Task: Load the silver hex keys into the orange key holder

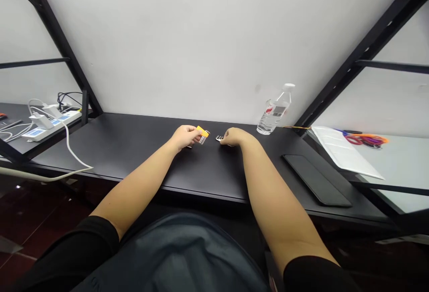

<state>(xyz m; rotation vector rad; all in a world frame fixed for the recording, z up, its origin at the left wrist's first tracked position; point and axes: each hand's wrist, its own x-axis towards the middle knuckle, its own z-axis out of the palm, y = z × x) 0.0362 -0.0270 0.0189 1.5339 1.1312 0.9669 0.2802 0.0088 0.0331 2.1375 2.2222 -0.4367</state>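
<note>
Above the black table [134, 149], my left hand [185, 137] pinches a yellow holder [202, 131] with several thin metal rods, which look like hex keys, sticking out of it. To its right, my right hand [233, 137] has its fingers closed at several small metal pieces [219, 138] on the table. Their bent ends show left of the fingertips; the rest is hidden under the hand. The two hands are a short way apart.
A clear water bottle [275, 110] stands by the wall, right of my right hand. A black tablet-like slab [316, 180] and a white sheet [342, 150] lie farther right. On the left are a power strip [53, 124] and a white cable [69, 142] crossing the table.
</note>
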